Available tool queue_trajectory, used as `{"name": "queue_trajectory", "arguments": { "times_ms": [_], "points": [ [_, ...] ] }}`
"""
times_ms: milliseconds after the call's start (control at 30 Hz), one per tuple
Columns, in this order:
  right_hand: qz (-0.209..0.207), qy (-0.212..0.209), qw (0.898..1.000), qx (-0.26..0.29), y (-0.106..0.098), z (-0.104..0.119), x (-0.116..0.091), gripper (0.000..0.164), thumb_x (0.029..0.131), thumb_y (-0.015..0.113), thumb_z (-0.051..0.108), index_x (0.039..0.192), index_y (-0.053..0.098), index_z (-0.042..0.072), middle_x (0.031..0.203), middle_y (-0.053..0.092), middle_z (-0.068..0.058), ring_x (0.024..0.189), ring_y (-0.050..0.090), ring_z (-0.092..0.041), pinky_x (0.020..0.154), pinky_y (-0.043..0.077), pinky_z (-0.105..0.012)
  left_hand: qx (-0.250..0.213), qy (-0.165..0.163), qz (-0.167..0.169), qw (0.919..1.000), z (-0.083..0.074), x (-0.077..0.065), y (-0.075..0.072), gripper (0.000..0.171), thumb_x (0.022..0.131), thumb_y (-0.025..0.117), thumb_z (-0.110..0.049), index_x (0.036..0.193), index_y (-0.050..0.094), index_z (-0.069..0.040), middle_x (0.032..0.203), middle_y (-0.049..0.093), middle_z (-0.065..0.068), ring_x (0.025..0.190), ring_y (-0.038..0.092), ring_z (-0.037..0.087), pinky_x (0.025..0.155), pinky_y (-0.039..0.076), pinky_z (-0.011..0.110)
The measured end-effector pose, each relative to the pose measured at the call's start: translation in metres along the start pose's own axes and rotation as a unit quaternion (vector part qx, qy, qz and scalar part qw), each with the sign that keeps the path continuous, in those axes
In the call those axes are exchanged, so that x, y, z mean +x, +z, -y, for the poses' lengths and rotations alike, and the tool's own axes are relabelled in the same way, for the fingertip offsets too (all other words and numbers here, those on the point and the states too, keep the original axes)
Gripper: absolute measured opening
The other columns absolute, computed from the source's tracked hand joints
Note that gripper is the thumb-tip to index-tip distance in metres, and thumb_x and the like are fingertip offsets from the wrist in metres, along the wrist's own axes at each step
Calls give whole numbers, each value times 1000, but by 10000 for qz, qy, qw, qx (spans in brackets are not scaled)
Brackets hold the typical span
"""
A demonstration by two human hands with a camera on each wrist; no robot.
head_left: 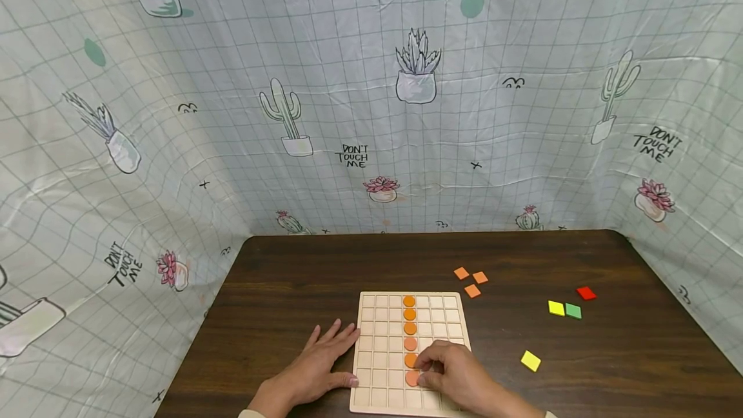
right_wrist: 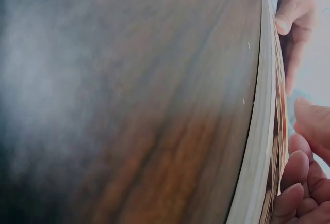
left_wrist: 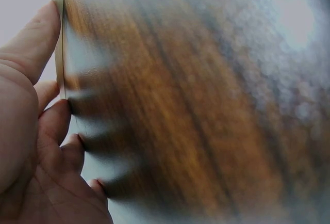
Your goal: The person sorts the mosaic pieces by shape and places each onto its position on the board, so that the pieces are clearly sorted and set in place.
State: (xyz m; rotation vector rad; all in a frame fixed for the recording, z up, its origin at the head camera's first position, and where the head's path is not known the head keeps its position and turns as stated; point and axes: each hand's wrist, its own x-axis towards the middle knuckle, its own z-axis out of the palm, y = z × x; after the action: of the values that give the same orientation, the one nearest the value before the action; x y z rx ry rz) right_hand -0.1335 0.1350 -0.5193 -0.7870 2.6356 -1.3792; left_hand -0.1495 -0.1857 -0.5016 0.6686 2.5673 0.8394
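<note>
A pale wooden grid board (head_left: 377, 353) lies on the table. One of its columns holds a row of orange discs (head_left: 410, 328), some lighter in shade. My right hand (head_left: 455, 373) is over the board's near right part, thumb and forefinger curled right at the edge of the nearest orange disc (head_left: 412, 378); I cannot tell whether they grip it. In the right wrist view its fingertips (right_wrist: 295, 168) show beside the board's edge. Spread fingers of my left hand (head_left: 313, 366) rest along the board's left side, thumb touching the rim. The left wrist view shows that thumb (left_wrist: 41, 41) against the board's edge.
Beyond the board's far right corner lie orange square tiles (head_left: 473, 290). Farther right are a yellow tile (head_left: 556, 308), a green tile (head_left: 573, 311) and a red tile (head_left: 586, 293). Another yellow tile (head_left: 531, 360) lies nearer. A patterned curtain (head_left: 360, 115) surrounds the dark table (head_left: 278, 289).
</note>
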Motion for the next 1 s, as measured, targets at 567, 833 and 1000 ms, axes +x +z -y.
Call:
{"name": "queue_trajectory", "arguments": {
  "times_ms": [567,833,1000],
  "points": [
    [-408,-373,9983,176,-9,-5,-3,7,90,84,10,92,79,15,84,67,13,73,52,7,59,49,-18,76,-26,7,10000,-1,0,0,91,91,76,-49,166,37,-15,173,32,8,163,17,40,129,2,69],
    [-525,-359,9979,-99,-21,-12,-9,8,90,84,12,94,78,16,87,69,11,74,53,6,61,50,-19,37,-17,14,10000,-1,-1,-1,91,91,76,-49,166,37,-14,173,32,8,163,16,39,129,1,69],
    [-391,15,9985,-385,-37,-14,-14,8,92,84,18,97,78,20,91,68,11,76,52,5,64,47,-20,19,-37,37,10000,-1,-1,-1,91,91,76,-50,166,37,-14,173,31,8,163,16,39,129,1,69]
  ]
}}
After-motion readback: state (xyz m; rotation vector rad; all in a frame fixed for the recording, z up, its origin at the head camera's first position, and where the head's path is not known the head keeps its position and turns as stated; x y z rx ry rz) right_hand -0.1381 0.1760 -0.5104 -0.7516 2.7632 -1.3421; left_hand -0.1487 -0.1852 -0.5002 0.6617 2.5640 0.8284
